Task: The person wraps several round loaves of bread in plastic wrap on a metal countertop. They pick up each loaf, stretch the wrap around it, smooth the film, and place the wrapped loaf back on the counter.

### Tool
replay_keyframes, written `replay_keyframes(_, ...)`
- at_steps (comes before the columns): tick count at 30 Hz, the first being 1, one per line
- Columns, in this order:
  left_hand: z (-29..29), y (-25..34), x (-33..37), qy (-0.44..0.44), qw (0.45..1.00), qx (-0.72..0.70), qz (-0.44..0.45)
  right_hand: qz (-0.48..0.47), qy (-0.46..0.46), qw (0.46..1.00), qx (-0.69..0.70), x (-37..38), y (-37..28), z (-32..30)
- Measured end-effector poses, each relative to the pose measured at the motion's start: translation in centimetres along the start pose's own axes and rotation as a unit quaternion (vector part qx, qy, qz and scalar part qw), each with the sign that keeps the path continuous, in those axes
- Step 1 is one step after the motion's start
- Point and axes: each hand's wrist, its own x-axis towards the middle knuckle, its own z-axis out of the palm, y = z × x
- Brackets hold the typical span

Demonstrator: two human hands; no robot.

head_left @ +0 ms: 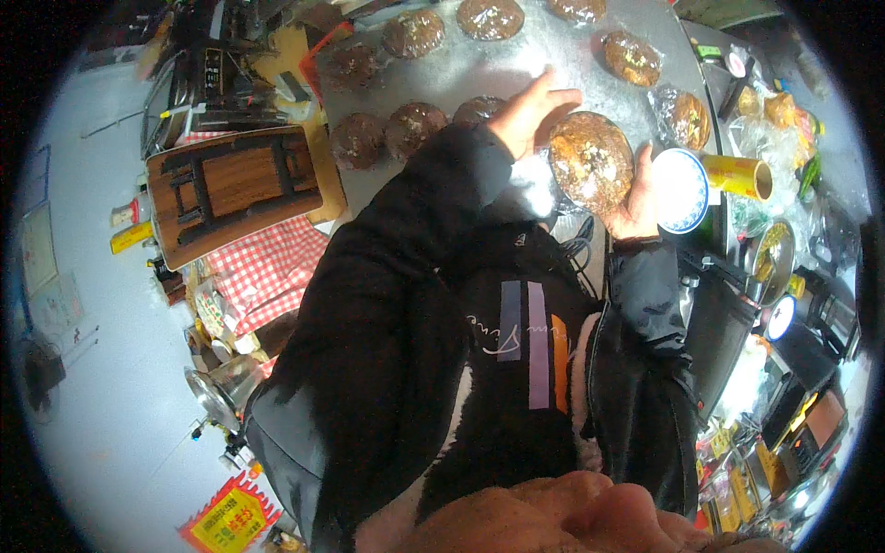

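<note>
My right hand [636, 205] supports a round brown food disc [592, 164] from its right edge. The disc has pale flecks on top and a shine like clear wrap. On the disc's upper left is my left hand [529, 112], its fingers stretched out and apart. Whether it touches the disc I cannot tell. Similar wrapped brown rounds lie on the metal table [553, 69], such as one [491, 17] at the far side and another [417, 130] left of my left hand. One more wrapped round [684, 118] lies beyond my right hand.
Right of my hand are a white bowl with a blue-patterned rim [682, 191] and a yellow roll [739, 176]. A wooden board with black folding legs [238, 195] and a red-checked cloth [272, 272] are at left. Plastic bags [770, 138] crowd the right side.
</note>
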Motion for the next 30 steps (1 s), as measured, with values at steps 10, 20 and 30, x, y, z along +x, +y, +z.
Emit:
replay_keyframes(10, -0.2, -1.5, -9.0, 0.082, 0.872, 0.331, 0.351, -0.076, -0.007, 0.997, -0.023, -2.4, 0.9, 7.0)
replay_keyframes(20, -0.3, -0.2, -9.5, 0.293, 0.806, 0.336, 0.389, -0.083, -0.017, 0.992, -0.090, -2.6, 4.5, 9.8)
replay_keyframes(30, -3.8, -3.8, -5.9, 0.245, 0.842, 0.244, 0.415, -0.077, -0.030, 0.994, -0.076, -3.9, 5.6, 11.6)
